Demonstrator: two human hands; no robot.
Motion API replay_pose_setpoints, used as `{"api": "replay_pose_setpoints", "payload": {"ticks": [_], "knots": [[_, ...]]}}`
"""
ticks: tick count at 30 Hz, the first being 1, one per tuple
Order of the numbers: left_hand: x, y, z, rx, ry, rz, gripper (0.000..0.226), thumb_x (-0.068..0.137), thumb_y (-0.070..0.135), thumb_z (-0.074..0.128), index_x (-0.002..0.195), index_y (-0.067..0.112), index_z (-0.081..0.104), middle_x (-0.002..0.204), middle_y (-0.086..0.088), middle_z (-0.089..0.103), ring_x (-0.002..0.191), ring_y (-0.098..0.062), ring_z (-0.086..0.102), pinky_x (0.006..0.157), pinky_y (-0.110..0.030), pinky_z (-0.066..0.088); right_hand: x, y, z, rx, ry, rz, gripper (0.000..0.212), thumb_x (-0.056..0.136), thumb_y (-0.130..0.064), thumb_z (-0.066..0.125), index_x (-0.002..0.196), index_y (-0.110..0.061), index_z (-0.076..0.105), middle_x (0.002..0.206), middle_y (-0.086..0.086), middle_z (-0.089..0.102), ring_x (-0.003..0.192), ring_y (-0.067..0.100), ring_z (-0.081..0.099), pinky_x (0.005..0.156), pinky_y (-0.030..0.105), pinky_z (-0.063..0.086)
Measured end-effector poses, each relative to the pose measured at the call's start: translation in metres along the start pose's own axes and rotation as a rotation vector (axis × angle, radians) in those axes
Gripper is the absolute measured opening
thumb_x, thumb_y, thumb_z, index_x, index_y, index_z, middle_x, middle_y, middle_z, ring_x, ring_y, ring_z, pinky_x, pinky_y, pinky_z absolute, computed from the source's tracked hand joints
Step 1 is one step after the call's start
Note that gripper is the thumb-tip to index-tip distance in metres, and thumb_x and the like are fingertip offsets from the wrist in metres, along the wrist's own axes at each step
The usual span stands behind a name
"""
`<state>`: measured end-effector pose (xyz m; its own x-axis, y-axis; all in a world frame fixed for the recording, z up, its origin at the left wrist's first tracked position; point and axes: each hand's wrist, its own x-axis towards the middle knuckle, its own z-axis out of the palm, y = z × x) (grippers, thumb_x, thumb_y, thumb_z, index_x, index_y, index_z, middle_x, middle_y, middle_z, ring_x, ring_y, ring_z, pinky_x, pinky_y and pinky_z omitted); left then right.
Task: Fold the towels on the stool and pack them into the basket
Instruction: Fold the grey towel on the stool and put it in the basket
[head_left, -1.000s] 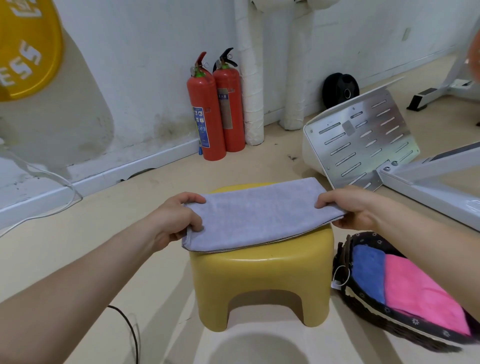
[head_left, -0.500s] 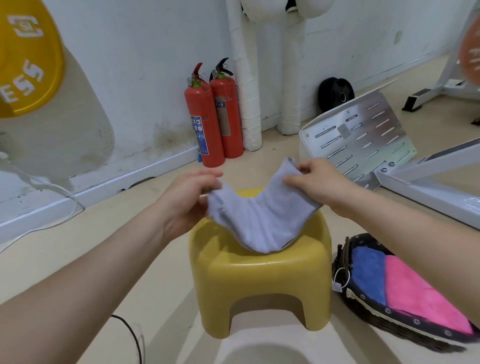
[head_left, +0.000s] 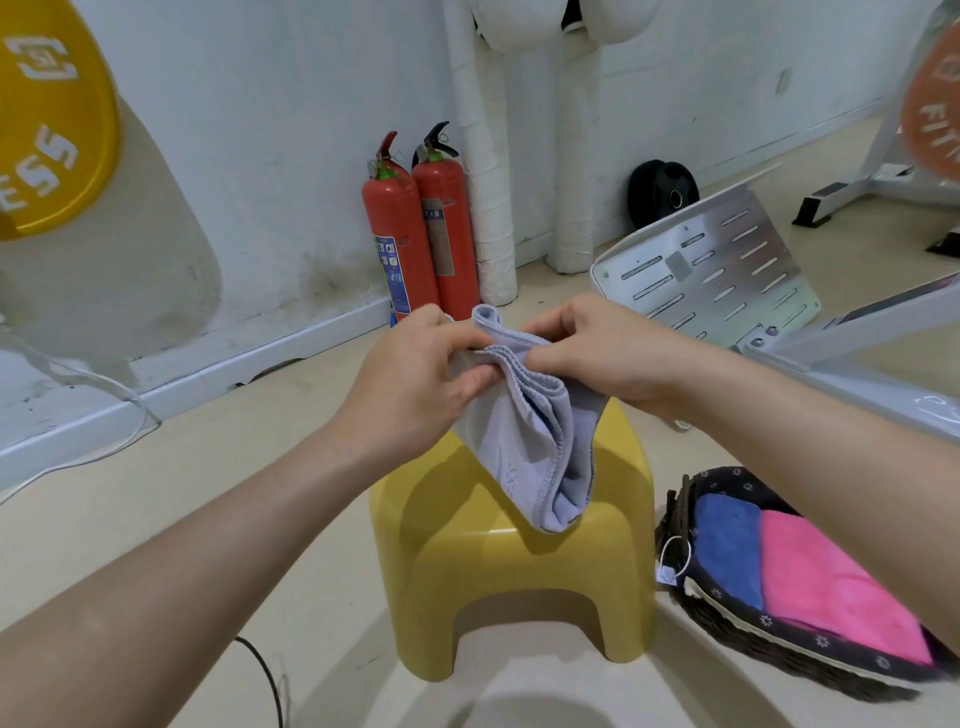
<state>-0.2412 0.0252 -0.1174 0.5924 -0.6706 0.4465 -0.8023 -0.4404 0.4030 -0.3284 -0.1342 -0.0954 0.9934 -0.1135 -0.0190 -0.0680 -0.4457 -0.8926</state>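
Both hands, left grip (head_left: 415, 379) and right grip (head_left: 597, 353), pinch the doubled grey towel (head_left: 530, 447) by its top edges, its fold hanging over the yellow stool (head_left: 514, 582).

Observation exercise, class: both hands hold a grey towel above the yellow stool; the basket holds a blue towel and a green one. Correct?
No: the head view shows a pink towel, not green, beside the blue towel in the basket. The rest stands.

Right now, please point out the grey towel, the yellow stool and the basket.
grey towel (head_left: 524, 447), head view, the hanging folded cloth.
yellow stool (head_left: 519, 566), head view, its front wall.
basket (head_left: 795, 636), head view, its near dark rim.
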Motion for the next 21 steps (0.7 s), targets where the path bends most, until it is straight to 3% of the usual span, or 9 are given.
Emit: {"api": "replay_pose_setpoints", "payload": {"ticks": [4,7,9,10,12,14,17,19,21], "knots": [[0.002,-0.004,-0.002,0.193,0.078,0.196,0.023,0.076,0.034,0.074,0.092,0.017,0.073,0.099,-0.002,0.053,0.096,-0.021,0.049,0.080,-0.028,0.038,-0.005,-0.004,-0.005,-0.024,-0.099,-0.017,0.023,0.087,-0.007,0.060,0.098,-0.019,0.076,0.094,0.005,0.075,0.081,0.010,0.067,0.077,0.026,0.054],[0.004,-0.004,-0.008,0.197,-0.002,0.305,0.018,0.074,0.037,0.069,0.079,0.019,0.067,0.112,0.000,0.061,0.109,-0.020,0.055,0.092,-0.039,0.044,-0.006,-0.007,-0.006,-0.029,-0.151,-0.022,0.024,0.086,-0.002,0.059,0.097,-0.014,0.076,0.082,-0.004,0.075,0.072,0.002,0.063,0.067,0.017,0.051],[0.005,0.000,-0.011,0.188,-0.102,0.309,0.017,0.074,0.038,0.065,0.074,0.026,0.053,0.113,0.006,0.063,0.113,-0.014,0.055,0.100,-0.043,0.038,-0.006,-0.009,-0.005,-0.057,-0.181,-0.032,0.024,0.084,0.000,0.057,0.097,-0.009,0.075,0.074,-0.013,0.071,0.068,-0.004,0.059,0.064,0.014,0.048],[0.004,0.003,-0.012,0.173,-0.148,0.287,0.020,0.073,0.038,0.063,0.073,0.027,0.046,0.109,0.008,0.065,0.108,-0.013,0.057,0.099,-0.039,0.036,-0.006,-0.009,-0.006,-0.053,-0.201,-0.029,0.023,0.084,0.001,0.057,0.098,-0.005,0.074,0.074,-0.013,0.071,0.068,-0.004,0.059,0.064,0.014,0.048],[0.005,0.006,-0.014,0.119,-0.206,0.227,0.023,0.072,0.039,0.062,0.068,0.028,0.042,0.082,0.008,0.063,0.084,-0.016,0.058,0.078,-0.029,0.042,-0.006,-0.007,-0.007,0.000,-0.248,0.002,0.022,0.086,0.001,0.056,0.101,0.000,0.072,0.086,0.001,0.073,0.074,0.004,0.062,0.070,0.020,0.052],[0.006,0.006,-0.017,0.063,-0.224,0.172,0.025,0.071,0.040,0.063,0.063,0.028,0.042,0.063,0.007,0.054,0.067,-0.016,0.052,0.061,-0.035,0.045,-0.005,-0.007,-0.008,0.040,-0.283,0.055,0.021,0.086,-0.001,0.056,0.101,0.001,0.071,0.094,0.015,0.070,0.079,0.015,0.062,0.074,0.028,0.052],[0.006,0.006,-0.019,0.029,-0.239,0.151,0.024,0.070,0.039,0.063,0.062,0.028,0.044,0.058,0.007,0.048,0.060,-0.014,0.048,0.057,-0.039,0.045,-0.007,-0.011,-0.010,0.082,-0.271,0.103,0.018,0.087,-0.020,0.062,0.081,-0.007,0.073,0.085,0.005,0.071,0.077,0.012,0.064,0.073,0.025,0.048],[0.005,0.008,-0.018,0.030,-0.247,0.149,0.022,0.070,0.039,0.063,0.061,0.028,0.045,0.056,0.007,0.047,0.057,-0.014,0.047,0.055,-0.039,0.044,-0.012,-0.019,-0.011,-0.101,-0.282,0.036,0.020,0.087,-0.037,0.065,0.077,-0.022,0.074,0.080,-0.010,0.073,0.073,-0.001,0.066,0.067,0.014,0.047],[0.006,0.008,-0.019,0.026,-0.232,0.144,0.022,0.069,0.042,0.066,0.063,0.028,0.050,0.056,0.007,0.049,0.056,-0.012,0.048,0.053,-0.036,0.042,-0.011,-0.021,-0.008,-0.462,-0.252,-0.049,0.014,0.081,-0.035,0.072,0.091,-0.027,0.068,0.083,-0.009,0.070,0.073,0.002,0.064,0.062,0.017,0.049]]}}
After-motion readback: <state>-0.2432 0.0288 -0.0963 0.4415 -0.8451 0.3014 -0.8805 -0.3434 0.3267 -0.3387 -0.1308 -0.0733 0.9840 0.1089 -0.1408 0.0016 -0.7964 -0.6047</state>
